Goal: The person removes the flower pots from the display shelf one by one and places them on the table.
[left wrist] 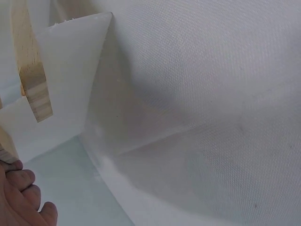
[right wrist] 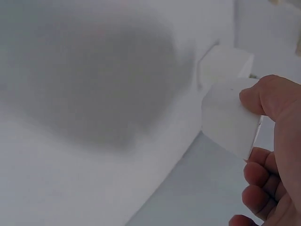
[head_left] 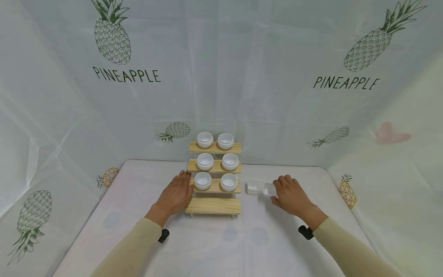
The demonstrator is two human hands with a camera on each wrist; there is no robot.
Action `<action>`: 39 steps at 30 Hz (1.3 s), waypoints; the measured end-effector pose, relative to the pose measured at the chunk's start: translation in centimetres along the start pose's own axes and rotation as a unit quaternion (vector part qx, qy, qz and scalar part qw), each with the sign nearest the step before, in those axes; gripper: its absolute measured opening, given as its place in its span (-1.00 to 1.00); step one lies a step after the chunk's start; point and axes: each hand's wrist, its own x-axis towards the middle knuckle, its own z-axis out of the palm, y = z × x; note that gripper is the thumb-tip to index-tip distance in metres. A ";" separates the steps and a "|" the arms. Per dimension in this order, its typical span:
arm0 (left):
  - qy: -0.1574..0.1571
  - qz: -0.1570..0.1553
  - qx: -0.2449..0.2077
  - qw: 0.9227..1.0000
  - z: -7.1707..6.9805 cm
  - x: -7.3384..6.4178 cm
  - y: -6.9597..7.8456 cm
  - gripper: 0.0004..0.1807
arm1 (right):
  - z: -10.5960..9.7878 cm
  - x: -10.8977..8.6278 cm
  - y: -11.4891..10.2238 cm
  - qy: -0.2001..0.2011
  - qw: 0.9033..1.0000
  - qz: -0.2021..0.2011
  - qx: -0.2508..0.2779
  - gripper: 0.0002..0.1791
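Note:
A tiered wooden stand [head_left: 212, 206] has several pale wood steps on white side supports. Round white bowls [head_left: 202, 181] sit in pairs on its upper three steps; the lowest step bears nothing. My left hand [head_left: 176, 192] lies along the stand's left side, fingers extended forward and touching the step ends. In the left wrist view, its fingertips [left wrist: 21, 179] are right at a wooden step's end. My right hand [head_left: 290, 194] pinches a small square white dish [right wrist: 230, 115] between thumb and fingers, low over the table. Just left of it stands another square white dish [head_left: 253, 186].
The table [head_left: 221, 246] is covered in white cloth with faint coloured dots. A pineapple-printed curtain [head_left: 242, 77] hangs close behind the stand, and more cloth closes in both sides. Dark straps with small devices [head_left: 306, 232] are on both wrists.

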 end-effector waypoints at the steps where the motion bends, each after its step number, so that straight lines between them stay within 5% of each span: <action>1: -0.001 -0.001 0.000 1.000 0.0 0.0 0.0 -0.29 | 0.3 -0.1 0.3 -0.001 1.000 0.002 0.002 -0.45; 15: -0.002 -0.001 0.007 1.000 0.2 0.0 -0.2 -0.29 | 3.5 -0.3 1.7 -0.066 0.996 0.029 0.044 -0.50; 39: -0.002 0.002 -0.004 1.000 -0.2 0.0 0.1 -0.31 | 4.1 1.1 2.1 -0.124 0.989 0.033 0.071 -0.50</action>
